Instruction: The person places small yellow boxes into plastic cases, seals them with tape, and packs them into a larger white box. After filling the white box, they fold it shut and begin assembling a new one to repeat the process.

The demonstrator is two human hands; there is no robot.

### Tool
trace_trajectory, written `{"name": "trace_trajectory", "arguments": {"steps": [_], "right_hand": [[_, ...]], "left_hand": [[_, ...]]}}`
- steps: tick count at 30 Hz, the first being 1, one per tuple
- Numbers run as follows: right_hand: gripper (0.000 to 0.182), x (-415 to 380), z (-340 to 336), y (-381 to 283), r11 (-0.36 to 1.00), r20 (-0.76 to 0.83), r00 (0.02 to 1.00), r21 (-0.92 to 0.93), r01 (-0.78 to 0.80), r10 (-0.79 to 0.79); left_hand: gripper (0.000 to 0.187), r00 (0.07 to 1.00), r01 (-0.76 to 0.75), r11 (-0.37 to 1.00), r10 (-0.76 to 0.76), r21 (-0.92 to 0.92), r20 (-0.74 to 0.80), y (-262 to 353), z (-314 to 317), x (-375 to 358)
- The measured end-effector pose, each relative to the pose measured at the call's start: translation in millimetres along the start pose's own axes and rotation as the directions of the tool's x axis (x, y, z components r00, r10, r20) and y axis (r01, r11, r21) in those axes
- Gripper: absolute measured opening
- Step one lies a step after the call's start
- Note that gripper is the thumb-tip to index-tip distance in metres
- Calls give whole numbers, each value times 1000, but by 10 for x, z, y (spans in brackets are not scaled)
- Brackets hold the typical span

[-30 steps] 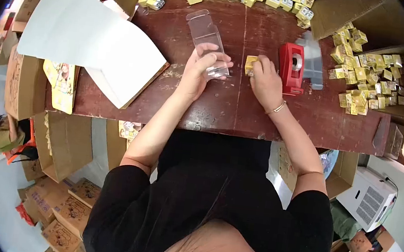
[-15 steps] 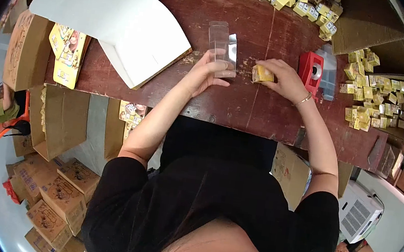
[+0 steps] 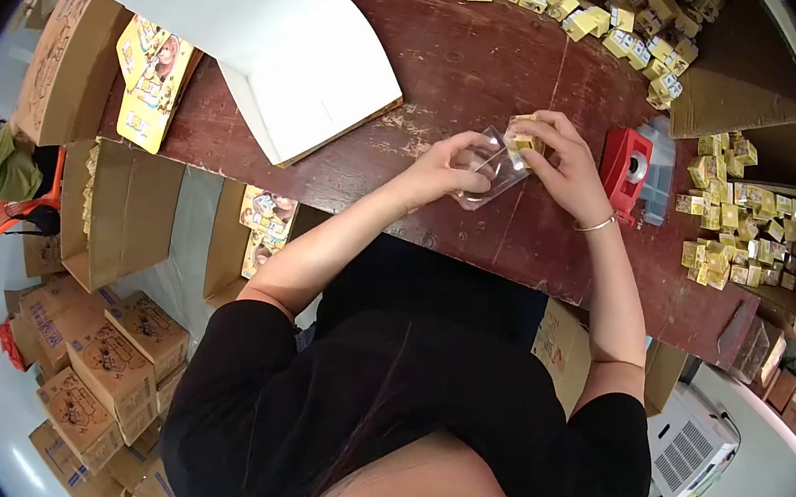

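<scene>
Over the red-brown table, my left hand [image 3: 450, 167] grips a clear plastic box [image 3: 495, 183], which lies tilted between my two hands. My right hand [image 3: 560, 159] pinches a small yellow box [image 3: 527, 143] at the upper right end of the clear box. Whether the yellow box is partly inside the clear one, I cannot tell. A red tape dispenser [image 3: 617, 168] stands to the right of my right hand, beside a clear bluish container [image 3: 659, 171].
An open white box [image 3: 311, 69] stands on the table [image 3: 440, 65] at the left, near yellow printed packages [image 3: 152, 84]. Several small yellow boxes [image 3: 585, 21] lie at the back, more [image 3: 740, 211] at the right by cardboard. Another person [image 3: 3, 162] is at the far left.
My hands have come together. The clear box has tipped from upright to slanted, and the yellow box has reached its upper end. The camera view has shifted slightly.
</scene>
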State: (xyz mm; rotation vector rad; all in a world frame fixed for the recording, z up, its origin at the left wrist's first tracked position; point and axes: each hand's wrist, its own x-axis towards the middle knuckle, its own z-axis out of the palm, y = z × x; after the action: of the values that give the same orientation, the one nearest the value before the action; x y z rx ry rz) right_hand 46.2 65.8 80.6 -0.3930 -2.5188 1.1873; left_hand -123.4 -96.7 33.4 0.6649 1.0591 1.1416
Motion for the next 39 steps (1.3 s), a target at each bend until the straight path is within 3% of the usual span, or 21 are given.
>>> {"name": "trace_trajectory", "arguments": {"steps": [2,4,8,11,12,13,15,17,19,21,25,27,28,30,31,32,33,35,37,38,39], "right_hand": [[34,-10,-77,-78,1000,153,988,-7,-24,25],[35,-6,-156,-195,990,138,986,91,-104,91],[39,-65,-117,-187,869,43,951,396,-297,306],[36,-110,33,-82,801,5,931,507,-317,365],[36,-127,87,-71,800,9,931,508,-319,366],[35,-142,144,-83,885,-123,937,387,-258,327],[33,-196,211,-101,947,-239,935,248,-203,263],[31,-263,233,-123,767,-17,880,498,-404,474],[34,-249,184,-143,738,107,905,543,-400,412],[40,-192,108,-156,637,385,878,609,-473,283],[55,15,19,-90,739,560,822,511,-439,102],[49,317,-173,212,846,733,680,349,-403,21],[38,583,-414,206,814,812,563,218,-538,155],[25,973,-693,577,838,393,829,211,-503,398],[24,1170,-744,750,869,34,869,-58,-491,494],[31,1346,-812,1251,878,-167,931,-313,-362,325],[31,1434,-757,1458,878,-166,931,-313,-363,326],[42,1524,-671,1599,534,-255,966,-812,-236,39],[46,1544,-658,1634,507,-191,974,-832,-226,121],[51,1527,-635,1606,478,-132,970,-851,-217,205],[48,1420,-591,1574,573,-187,972,-786,-233,139]], "left_hand": [[62,999,-49,999,49,19,-11,-24,25,-4],[62,995,-95,995,96,38,-17,-29,84,-17],[57,962,-156,982,126,-104,-244,-67,125,-13],[53,927,-222,956,147,-191,-346,-111,172,1],[51,910,-261,937,160,-231,-382,-127,204,3],[51,909,-261,937,158,-232,-385,-135,216,18],[49,860,-371,928,335,-21,-384,-145,231,54],[53,860,-378,926,358,19,-364,-142,231,83],[61,865,-385,918,396,98,-308,-140,236,100],[59,856,-431,899,435,79,-281,-140,244,102],[56,874,-393,920,373,1,-312,-167,113,79],[38,912,-252,963,270,96,-308,-188,31,56],[38,914,-256,962,274,98,-300,-179,17,54],[34,944,-111,959,20,-260,-329,-166,-51,62],[37,948,-148,943,49,-299,-314,-232,-130,74],[37,948,-150,943,52,-298,-314,-212,-147,76],[38,961,-116,911,2,-396,-278,-195,-151,65],[39,969,-81,866,-47,-494,-241,-172,-167,43],[45,999,10,796,-30,-606,-24,-122,-210,27],[45,999,9,794,-32,-608,-28,-90,-214,8],[47,997,53,775,-75,-630,-8,-52,-210,-8]]}}
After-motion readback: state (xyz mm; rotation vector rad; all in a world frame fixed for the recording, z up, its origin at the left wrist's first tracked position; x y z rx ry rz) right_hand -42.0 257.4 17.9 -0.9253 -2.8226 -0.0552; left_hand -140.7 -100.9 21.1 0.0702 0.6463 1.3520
